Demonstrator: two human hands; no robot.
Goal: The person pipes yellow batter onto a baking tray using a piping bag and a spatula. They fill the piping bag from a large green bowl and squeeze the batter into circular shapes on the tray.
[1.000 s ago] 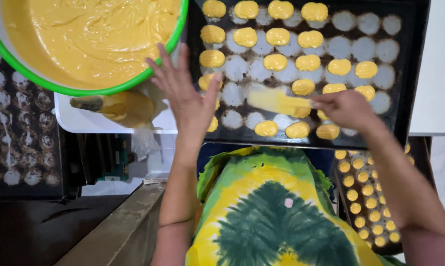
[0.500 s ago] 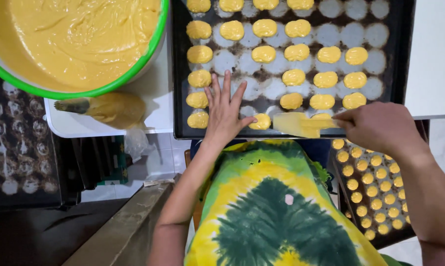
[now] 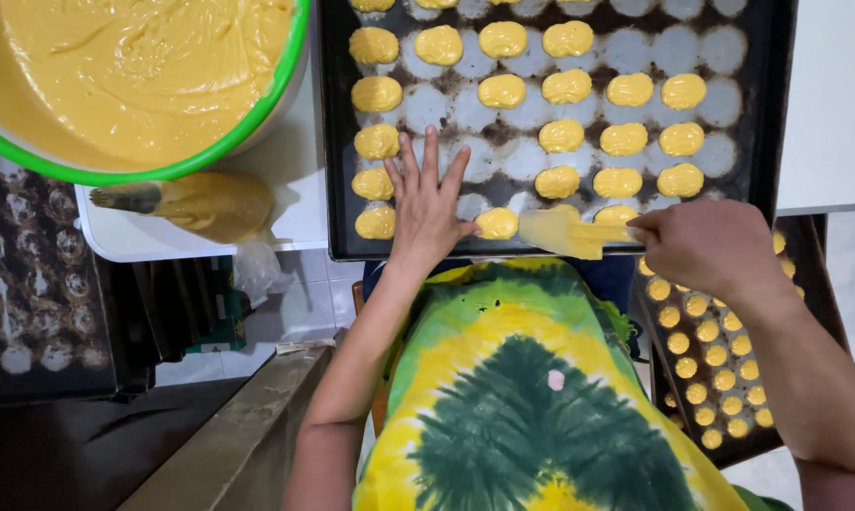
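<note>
the green-rimmed bowl of batter (image 3: 115, 85) runs off the top and left edges. the dark baking tray (image 3: 333, 142) loses its far rows at the top edge. the right hand (image 3: 711, 248) covers the spatula (image 3: 565, 233) handle (grip unseen), and the second tray (image 3: 806, 312) sits partly hidden under that arm.

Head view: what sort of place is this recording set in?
Probably a small baking workspace or home bakery. A dark baking tray holds rows of yellow batter dollops, a green-rimmed bowl of batter stands beside it, and a second filled tray waits below.
</note>
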